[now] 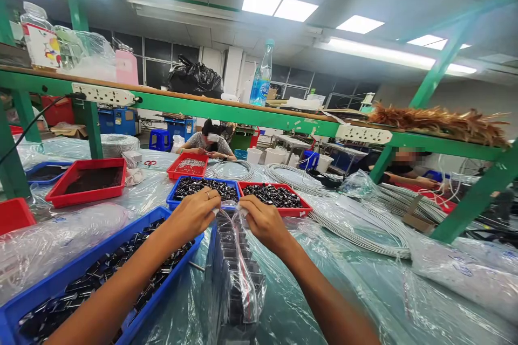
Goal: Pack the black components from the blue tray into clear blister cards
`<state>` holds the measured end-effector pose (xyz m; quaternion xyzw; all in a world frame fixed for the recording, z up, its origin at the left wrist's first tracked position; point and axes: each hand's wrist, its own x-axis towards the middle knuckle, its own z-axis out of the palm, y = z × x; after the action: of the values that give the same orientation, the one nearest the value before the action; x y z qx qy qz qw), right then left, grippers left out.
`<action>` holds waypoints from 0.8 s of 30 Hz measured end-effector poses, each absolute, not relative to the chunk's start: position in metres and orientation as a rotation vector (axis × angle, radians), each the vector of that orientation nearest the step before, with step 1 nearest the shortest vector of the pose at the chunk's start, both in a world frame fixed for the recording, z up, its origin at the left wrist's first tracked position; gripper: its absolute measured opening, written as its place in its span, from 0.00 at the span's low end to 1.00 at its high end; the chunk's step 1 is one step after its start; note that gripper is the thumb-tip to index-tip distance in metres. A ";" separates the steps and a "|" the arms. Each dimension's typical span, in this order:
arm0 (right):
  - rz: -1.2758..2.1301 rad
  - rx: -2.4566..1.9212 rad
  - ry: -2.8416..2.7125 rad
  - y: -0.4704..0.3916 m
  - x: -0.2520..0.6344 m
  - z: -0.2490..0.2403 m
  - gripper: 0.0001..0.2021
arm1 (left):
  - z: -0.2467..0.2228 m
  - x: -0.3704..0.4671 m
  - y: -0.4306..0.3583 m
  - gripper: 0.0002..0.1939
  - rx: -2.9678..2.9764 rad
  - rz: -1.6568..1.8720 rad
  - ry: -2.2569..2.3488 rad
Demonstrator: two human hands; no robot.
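Two hands pinching | left hand [198,213], right hand [263,221]: fingertips closed at clear bag's [246,275] far end | bag: over table [283,285], long axis pointing toward far edge

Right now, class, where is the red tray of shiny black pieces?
In the head view, the red tray sits just right of centre, beyond the right hand and beside the smaller blue tray.

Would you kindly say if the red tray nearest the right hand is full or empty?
Full: the red tray holds heaped black pieces.
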<state>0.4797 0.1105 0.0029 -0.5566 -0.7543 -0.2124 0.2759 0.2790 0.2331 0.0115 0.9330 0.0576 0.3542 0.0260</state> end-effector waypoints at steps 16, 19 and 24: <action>-0.280 -1.361 -2.257 0.088 0.469 0.026 0.16 | 0.016 0.277 0.216 0.16 2.880 0.974 -0.035; -0.303 -1.371 -2.272 0.086 0.481 0.026 0.17 | 0.022 0.265 0.222 0.20 2.836 0.961 -0.056; -0.236 -1.346 -2.166 0.073 0.486 0.032 0.18 | 0.031 0.245 0.213 0.17 2.889 0.884 0.022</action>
<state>0.4863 0.0730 0.0316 -0.5035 -0.8103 -0.0884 0.2865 0.2453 0.2131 0.0311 0.9545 0.0072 0.2921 0.0601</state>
